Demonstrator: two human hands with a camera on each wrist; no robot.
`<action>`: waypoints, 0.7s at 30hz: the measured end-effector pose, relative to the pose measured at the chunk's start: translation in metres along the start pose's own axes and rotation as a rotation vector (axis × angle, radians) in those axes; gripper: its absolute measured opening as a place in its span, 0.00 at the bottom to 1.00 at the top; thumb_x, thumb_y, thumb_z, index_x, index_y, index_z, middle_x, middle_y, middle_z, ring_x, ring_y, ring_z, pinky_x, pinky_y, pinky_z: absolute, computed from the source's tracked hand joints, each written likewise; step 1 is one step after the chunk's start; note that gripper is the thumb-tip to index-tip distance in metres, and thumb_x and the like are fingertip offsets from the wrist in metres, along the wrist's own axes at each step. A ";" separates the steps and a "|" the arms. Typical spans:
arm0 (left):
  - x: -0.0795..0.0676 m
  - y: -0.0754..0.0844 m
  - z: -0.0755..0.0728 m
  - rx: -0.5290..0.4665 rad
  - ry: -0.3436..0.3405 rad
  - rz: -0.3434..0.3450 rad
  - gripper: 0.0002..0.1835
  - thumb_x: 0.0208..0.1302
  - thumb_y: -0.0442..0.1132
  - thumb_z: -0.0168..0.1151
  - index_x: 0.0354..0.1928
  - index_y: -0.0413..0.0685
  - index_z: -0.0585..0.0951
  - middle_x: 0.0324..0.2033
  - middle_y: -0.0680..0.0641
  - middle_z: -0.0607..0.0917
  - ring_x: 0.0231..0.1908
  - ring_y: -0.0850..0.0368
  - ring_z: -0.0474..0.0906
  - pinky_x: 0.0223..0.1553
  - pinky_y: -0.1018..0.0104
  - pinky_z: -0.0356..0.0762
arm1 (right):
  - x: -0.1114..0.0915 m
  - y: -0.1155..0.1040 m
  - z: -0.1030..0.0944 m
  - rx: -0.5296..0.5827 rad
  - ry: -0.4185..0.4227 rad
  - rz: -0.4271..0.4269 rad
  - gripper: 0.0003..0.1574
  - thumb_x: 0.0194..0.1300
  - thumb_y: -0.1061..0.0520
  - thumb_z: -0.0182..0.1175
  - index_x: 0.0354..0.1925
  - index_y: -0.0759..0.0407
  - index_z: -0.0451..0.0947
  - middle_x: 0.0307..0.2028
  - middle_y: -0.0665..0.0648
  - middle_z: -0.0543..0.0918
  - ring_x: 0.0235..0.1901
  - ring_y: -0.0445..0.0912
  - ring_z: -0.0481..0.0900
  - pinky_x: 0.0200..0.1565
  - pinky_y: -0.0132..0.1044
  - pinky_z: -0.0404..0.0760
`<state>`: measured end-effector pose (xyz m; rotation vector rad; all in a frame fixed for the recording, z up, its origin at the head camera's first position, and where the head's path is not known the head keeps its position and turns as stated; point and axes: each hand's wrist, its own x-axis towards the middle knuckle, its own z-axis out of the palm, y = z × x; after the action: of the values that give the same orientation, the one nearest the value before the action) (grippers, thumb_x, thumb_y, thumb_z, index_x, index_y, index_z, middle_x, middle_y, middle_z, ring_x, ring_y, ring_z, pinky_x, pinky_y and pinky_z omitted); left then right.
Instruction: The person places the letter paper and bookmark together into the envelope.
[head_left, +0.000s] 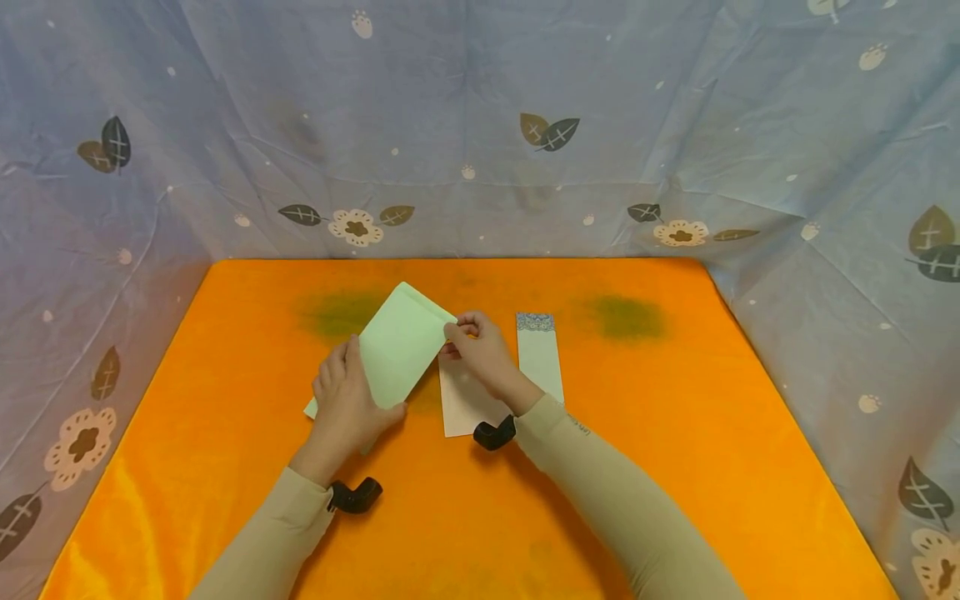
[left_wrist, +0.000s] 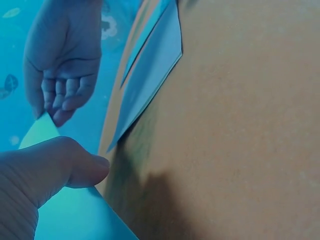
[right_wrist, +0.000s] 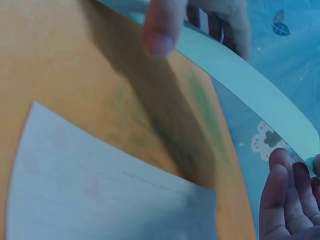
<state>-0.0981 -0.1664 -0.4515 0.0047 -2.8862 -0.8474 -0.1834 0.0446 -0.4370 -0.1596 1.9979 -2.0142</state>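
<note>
A pale green envelope (head_left: 405, 346), with a fold line near its upper end, is held up at a slant above the orange cloth. My left hand (head_left: 347, 404) grips its lower left part; in the left wrist view the thumb (left_wrist: 75, 162) lies across the green paper. My right hand (head_left: 483, 354) pinches the upper right corner between thumb and fingers. Below that hand lies a whitish sheet (head_left: 461, 400), partly covered by the hand and wrist; faint lines and pinkish marks show on it in the right wrist view. The envelope's underside is mostly hidden.
Right of the whitish sheet lies a narrow white paper (head_left: 538, 358) with a patterned band at its top, its lower end behind the right forearm. Orange cloth (head_left: 712, 433) covers the table. Patterned curtains (head_left: 465, 100) enclose the back and sides.
</note>
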 end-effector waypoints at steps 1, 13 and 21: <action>0.000 0.000 0.000 0.002 0.001 0.006 0.69 0.39 0.55 0.79 0.74 0.34 0.44 0.66 0.28 0.53 0.63 0.29 0.50 0.60 0.34 0.48 | 0.001 -0.001 -0.001 0.002 0.008 -0.011 0.17 0.71 0.52 0.56 0.50 0.62 0.68 0.39 0.64 0.78 0.43 0.66 0.80 0.49 0.51 0.80; -0.004 0.001 -0.002 0.016 0.006 0.073 0.68 0.38 0.53 0.79 0.74 0.35 0.44 0.66 0.28 0.54 0.63 0.28 0.50 0.59 0.34 0.48 | 0.006 -0.006 -0.009 -0.062 0.012 -0.066 0.18 0.71 0.52 0.56 0.50 0.65 0.73 0.42 0.64 0.76 0.39 0.67 0.78 0.47 0.58 0.79; -0.005 0.000 -0.003 0.036 0.020 0.115 0.69 0.38 0.52 0.79 0.74 0.35 0.43 0.66 0.28 0.55 0.63 0.29 0.51 0.60 0.34 0.48 | 0.004 -0.008 -0.011 -0.066 -0.022 -0.066 0.16 0.70 0.51 0.58 0.48 0.62 0.76 0.41 0.62 0.77 0.39 0.68 0.77 0.46 0.58 0.79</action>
<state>-0.0930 -0.1679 -0.4492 -0.1462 -2.8503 -0.7711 -0.1913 0.0537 -0.4299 -0.2640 2.0719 -1.9775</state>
